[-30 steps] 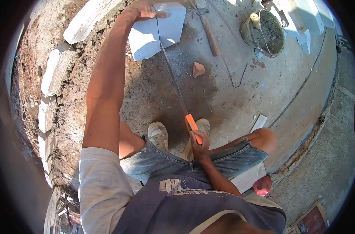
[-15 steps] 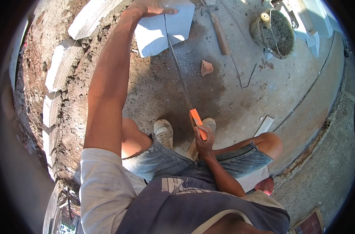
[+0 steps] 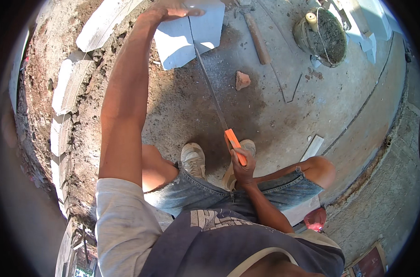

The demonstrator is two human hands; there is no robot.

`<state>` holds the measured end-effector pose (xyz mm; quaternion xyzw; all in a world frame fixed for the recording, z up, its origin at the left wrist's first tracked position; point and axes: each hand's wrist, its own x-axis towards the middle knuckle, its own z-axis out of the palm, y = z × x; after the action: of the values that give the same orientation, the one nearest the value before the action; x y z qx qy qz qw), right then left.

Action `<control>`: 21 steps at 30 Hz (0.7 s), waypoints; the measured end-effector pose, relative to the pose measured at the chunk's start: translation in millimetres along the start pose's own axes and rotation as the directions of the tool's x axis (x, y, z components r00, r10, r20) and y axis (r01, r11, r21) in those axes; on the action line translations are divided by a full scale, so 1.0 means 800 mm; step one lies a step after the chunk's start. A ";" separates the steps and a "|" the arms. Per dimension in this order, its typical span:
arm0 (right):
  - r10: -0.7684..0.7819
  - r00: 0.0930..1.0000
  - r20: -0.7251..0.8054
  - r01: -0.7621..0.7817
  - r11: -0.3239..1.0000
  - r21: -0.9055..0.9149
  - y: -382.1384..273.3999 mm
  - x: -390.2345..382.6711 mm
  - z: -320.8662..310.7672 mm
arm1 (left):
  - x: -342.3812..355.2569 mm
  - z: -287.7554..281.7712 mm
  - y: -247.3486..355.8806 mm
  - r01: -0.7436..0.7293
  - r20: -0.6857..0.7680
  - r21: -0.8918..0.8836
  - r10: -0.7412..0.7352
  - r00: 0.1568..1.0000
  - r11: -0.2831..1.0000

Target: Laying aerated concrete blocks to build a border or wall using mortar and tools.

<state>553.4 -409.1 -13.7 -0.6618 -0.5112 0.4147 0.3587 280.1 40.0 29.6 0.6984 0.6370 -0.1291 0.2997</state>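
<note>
At the top, my left hand [image 3: 177,11] grips the upper edge of a white block [image 3: 175,41], which has a narrow cut running down its middle. A long handsaw blade [image 3: 210,92] sits in the lower end of that cut and slants down toward me. My right hand [image 3: 242,164] is closed round the saw's orange handle [image 3: 233,138], between my knees and just above my shorts. A lump of red brick [image 3: 242,81] lies right of the blade.
A hammer [image 3: 258,41] and a bent metal rod [image 3: 281,92] lie on the concrete floor. A bucket of grey mortar [image 3: 327,44] stands upper right among white offcuts [image 3: 369,48]. A row of white blocks [image 3: 69,81] borders rough soil at left. A white strip [image 3: 314,147] lies by my right knee.
My right hand and the saw have moved slightly up and forward since a second ago. My left hand still holds the white block. The whole view has shifted slightly.
</note>
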 end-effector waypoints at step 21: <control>-0.148 0.985 -0.092 0.149 0.989 0.003 0.027 0.186 0.067 | 0.058 0.047 0.022 -0.231 -0.201 -0.040 0.219 0.955 0.972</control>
<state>532.0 -266.5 -81.8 -0.6385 -0.5402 0.3587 0.4146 312.2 55.3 -21.4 0.7659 0.5835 -0.0048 0.2701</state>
